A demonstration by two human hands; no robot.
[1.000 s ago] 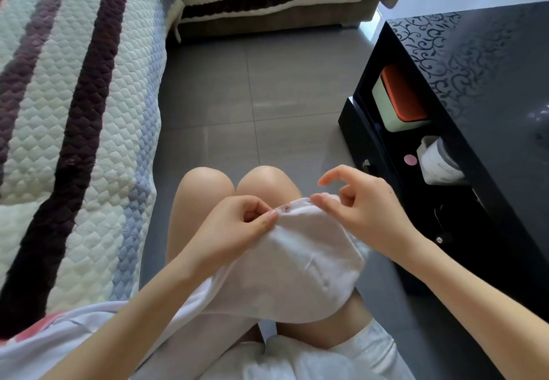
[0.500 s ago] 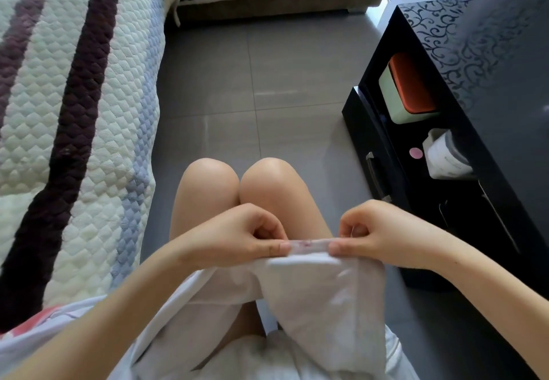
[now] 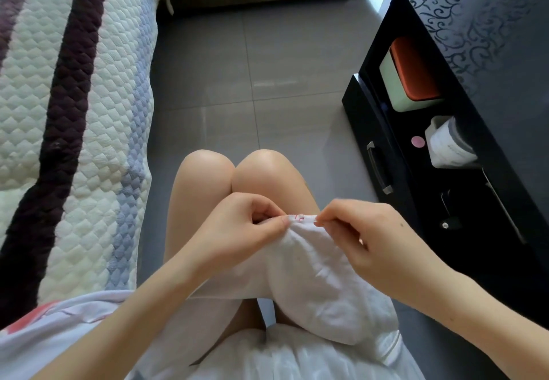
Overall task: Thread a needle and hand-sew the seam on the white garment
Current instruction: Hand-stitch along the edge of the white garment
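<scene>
Two hands meet just below centre, toward 6 o'clock, above the lap. The left hand [image 3: 237, 231] has curled fingers, with thumb and forefinger pinching the upper edge of the garment [image 3: 320, 278]. The right hand [image 3: 377, 240], at its 3 o'clock, pinches the same edge with curled fingertips. Whether either holds a needle cannot be told. Their knuckles cover the edge on both sides, so only a short stretch between them is exposed.

- **7 o'clock:** a white shirt [image 3: 59, 329] with a pink mark.
- **Just beyond the hands:** bare knees [image 3: 237, 171], touching each other.
- **9 to 11 o'clock:** a quilt [image 3: 59, 112] with dark and blue stripes.
- **Toward 12 o'clock:** grey floor [image 3: 267, 67].
- **1 to 4 o'clock:** a black table [image 3: 490, 37] with a drawer handle [image 3: 378, 171] on its front. Its open shelf holds a pink disc [image 3: 418, 141] just beside a white roll [image 3: 448, 144]. Farther back is a pale box [image 3: 413, 73] with an orange lid.

The garment is white, soft and creased. It hangs from the pinched edge over the right thigh toward 6 o'clock. Short red stitches [image 3: 299, 217] mark the exposed edge.
</scene>
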